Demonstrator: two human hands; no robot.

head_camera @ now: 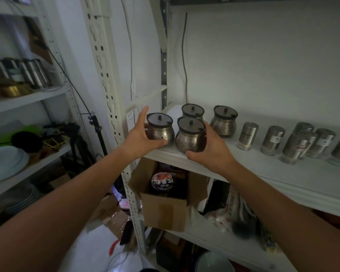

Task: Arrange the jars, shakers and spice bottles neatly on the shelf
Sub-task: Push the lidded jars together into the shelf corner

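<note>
Several round steel jars with black-rimmed lids stand at the left end of the white shelf (253,169). My left hand (139,136) grips the leftmost jar (160,129) near the shelf's front corner. My right hand (210,148) wraps the front jar (189,137) beside it, thumb under its base at the shelf edge. Two more jars (192,111) (224,121) stand behind. To the right, several cylindrical steel shakers (247,136) (273,140) (294,148) stand in a loose row and cluster.
The perforated white upright (110,99) rises just left of the jars. Below the shelf sits an open cardboard box (163,211) with a dark round tin. A neighbouring rack at left holds steel cups (33,73) and white plates (6,161). Cables hang on the wall behind.
</note>
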